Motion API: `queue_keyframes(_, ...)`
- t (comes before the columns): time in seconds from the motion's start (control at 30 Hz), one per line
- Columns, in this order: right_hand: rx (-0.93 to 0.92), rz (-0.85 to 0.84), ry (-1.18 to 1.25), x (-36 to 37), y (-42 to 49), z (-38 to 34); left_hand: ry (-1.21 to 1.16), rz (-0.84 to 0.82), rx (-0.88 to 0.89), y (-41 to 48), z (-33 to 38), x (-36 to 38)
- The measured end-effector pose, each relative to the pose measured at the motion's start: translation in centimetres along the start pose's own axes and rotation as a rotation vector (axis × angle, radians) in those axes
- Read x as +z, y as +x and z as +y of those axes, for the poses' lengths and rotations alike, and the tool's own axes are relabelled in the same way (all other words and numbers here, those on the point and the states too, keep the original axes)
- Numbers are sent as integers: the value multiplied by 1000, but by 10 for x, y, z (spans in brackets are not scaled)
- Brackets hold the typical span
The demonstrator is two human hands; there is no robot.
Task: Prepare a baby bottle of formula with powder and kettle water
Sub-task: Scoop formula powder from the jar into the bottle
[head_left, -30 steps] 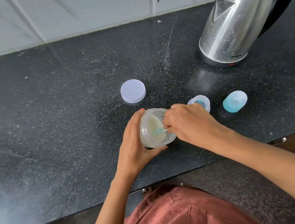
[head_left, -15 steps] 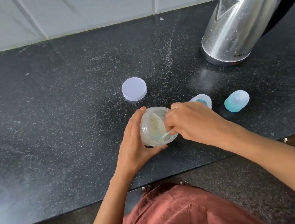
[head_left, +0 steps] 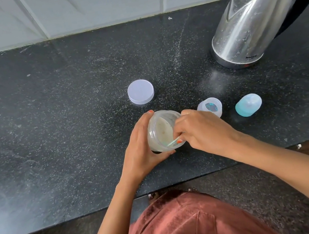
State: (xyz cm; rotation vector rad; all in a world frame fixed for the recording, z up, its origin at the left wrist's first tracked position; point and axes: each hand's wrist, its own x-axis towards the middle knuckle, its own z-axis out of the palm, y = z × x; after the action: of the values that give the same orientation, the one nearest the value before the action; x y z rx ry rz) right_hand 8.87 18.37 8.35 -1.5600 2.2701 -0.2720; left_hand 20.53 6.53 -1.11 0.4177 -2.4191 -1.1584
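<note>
A clear jar of pale formula powder (head_left: 161, 131) leans tilted on the black counter (head_left: 49, 135), its open mouth toward me. My left hand (head_left: 142, 150) grips its side. My right hand (head_left: 203, 131) pinches a small teal scoop (head_left: 173, 142), whose bowl is down in the powder. The open baby bottle (head_left: 211, 108) stands just right of my right hand. Its blue teat cap (head_left: 248, 105) lies on its side further right. The steel kettle (head_left: 255, 16) stands at the back right.
The jar's round white lid (head_left: 141, 92) lies flat behind the jar. White wall tiles (head_left: 88, 4) close the back of the counter. The counter's front edge runs just below my forearms. A dusting of powder marks the counter near the kettle.
The scoop has dipped lower into the jar, toward its near side. My left hand keeps the same hold on the tilted jar. Nothing else on the counter has moved.
</note>
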Motion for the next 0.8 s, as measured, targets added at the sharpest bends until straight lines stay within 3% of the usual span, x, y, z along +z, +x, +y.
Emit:
queue_keyframes(0.17,-79,28,-114,1,0,-2,-4,7,-21,-1,-2,0)
queue_keyframes(0.43,17,-1,78,1,-3,-8,5,12,-15,-2,2,0)
queue_keyframes(0.63,-60,29,-68,3,-4,-7,8,8,-16,-1,0,-1)
queue_keyframes(0.8,62,19,114,4,-4,-8,-11,25,-19,-2,0,0)
